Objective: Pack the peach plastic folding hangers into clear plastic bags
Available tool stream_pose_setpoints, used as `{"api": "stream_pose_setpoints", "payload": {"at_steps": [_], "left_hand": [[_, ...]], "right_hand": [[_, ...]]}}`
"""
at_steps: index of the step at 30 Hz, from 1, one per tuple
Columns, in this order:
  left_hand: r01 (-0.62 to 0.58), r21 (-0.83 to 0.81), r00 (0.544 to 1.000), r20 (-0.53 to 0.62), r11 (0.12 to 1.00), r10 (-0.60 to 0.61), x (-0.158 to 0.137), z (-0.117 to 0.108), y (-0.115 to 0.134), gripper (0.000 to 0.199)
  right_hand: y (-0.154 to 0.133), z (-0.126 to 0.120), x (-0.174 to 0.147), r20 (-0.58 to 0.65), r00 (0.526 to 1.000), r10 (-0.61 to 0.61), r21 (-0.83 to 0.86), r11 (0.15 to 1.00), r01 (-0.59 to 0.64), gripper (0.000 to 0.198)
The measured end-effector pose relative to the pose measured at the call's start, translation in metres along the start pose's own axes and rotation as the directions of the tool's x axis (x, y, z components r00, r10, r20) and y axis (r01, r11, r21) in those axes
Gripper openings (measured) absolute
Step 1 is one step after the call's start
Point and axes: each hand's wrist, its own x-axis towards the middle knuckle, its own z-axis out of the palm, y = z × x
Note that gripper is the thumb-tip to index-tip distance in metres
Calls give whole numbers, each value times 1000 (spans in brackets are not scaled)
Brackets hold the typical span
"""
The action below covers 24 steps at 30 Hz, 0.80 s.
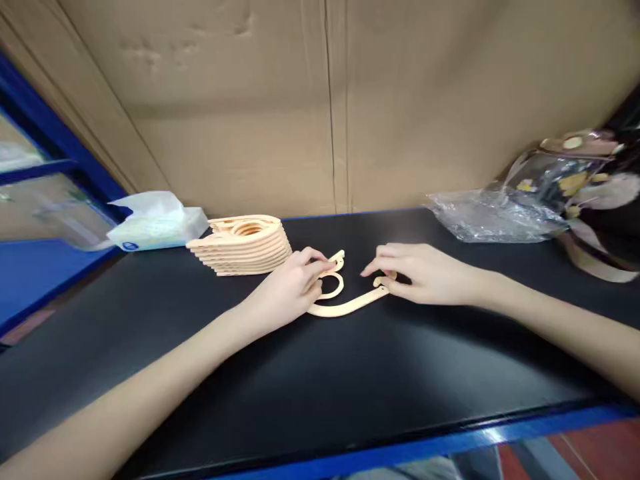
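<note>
A cream plastic piece with a ring and a long curved arm (345,309), resembling a folding clothes hanger, is low over or on the black table; I cannot tell whether it touches. My left hand (300,280) pinches its left side by the ring, its fingertips covering part of it. At the other end, my right hand (417,273) has its thumb and fingers closed around the hooked tip, index finger stretched out. The fingers partly hide that tip. Behind my left hand stands a neat stack of similar cream pieces (240,250).
A tissue pack (157,223) sits left of the stack. Clear plastic wrapping (500,213) and a transparent bag with straps (565,173) lie at the right rear. Brown cardboard (250,107) lines the back of the black table (320,393), whose front edge is blue.
</note>
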Motion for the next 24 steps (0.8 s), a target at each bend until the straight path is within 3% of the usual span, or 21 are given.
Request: {"api": "stream_pose_setpoints", "payload": {"at_steps": [4,8,14,19,24], "left_hand": [[-50,-7,998,25,999,50,-2,1,7,42],[-40,100,999,13,994,39,-3,2,8,41],[-43,163,998,-48,986,52,0,0,8,26],[-82,259,995,-36,962,94,0,-8,8,22],[-67,330,996,-32,942,83,-1,-11,5,22]], "right_hand": [[-8,12,8,13,998,-67,-72,995,67,46],[-9,15,8,33,998,-61,-85,994,63,43],[-7,19,7,22,996,-90,-127,988,92,45],[1,13,6,-64,996,-61,-129,990,52,37],[13,0,2,-23,1000,6,-87,996,-8,24]]}}
